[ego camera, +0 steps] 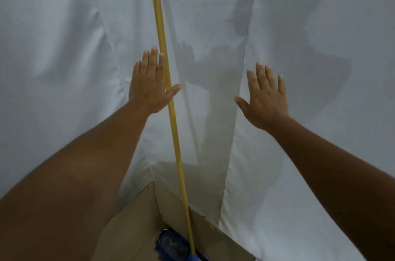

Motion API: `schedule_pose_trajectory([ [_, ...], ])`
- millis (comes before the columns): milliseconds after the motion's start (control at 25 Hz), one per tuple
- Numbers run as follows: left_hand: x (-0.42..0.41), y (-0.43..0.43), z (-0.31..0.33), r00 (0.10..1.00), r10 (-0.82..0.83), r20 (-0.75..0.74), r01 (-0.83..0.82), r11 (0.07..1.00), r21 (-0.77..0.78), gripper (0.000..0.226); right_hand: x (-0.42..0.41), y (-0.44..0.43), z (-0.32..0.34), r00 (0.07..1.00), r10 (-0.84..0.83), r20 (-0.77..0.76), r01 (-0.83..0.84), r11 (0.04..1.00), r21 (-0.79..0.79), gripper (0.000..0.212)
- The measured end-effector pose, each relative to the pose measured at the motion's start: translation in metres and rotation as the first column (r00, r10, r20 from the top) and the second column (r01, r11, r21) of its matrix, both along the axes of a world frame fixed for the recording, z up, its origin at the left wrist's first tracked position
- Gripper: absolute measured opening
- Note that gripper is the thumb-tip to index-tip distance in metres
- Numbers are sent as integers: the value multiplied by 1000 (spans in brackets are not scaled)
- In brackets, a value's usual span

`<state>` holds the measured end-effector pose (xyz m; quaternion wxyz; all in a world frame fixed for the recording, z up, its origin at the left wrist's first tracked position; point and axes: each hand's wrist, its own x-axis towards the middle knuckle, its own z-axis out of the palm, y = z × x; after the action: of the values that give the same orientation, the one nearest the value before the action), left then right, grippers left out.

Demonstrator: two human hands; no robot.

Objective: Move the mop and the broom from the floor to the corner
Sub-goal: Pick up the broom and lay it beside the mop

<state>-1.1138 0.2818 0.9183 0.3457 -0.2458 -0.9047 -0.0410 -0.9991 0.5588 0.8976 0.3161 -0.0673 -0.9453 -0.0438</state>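
A long yellow wooden handle point(164, 64) stands nearly upright against white sheets in the corner. Its lower end joins a blue head point(171, 243) that rests on brown cardboard at the bottom of the view. Whether this is the mop or the broom I cannot tell, and no second tool is in sight. My left hand point(149, 83) is flat and open just left of the handle, which crosses in front of its thumb side; the fingers are spread, not wrapped round it. My right hand point(265, 96) is open too, raised well to the right of the handle, holding nothing.
White sheets point(310, 47) cover both walls and meet in folds at the corner. Brown cardboard point(132, 218) lies on the floor below, with flaps turned up against the sheets. Shadows of my arms and the handle fall on the fabric.
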Motion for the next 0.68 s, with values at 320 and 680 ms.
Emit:
schedule_pose_trajectory([
  [320,100,-64,105,951,129,-280,-137,991,-8,89,80,4,94,985,-9,-175,40,983,177,75],
  [680,172,-103,160,916,92,-390,-97,995,8,88,159,-48,160,957,-26,-288,112,952,286,74],
])
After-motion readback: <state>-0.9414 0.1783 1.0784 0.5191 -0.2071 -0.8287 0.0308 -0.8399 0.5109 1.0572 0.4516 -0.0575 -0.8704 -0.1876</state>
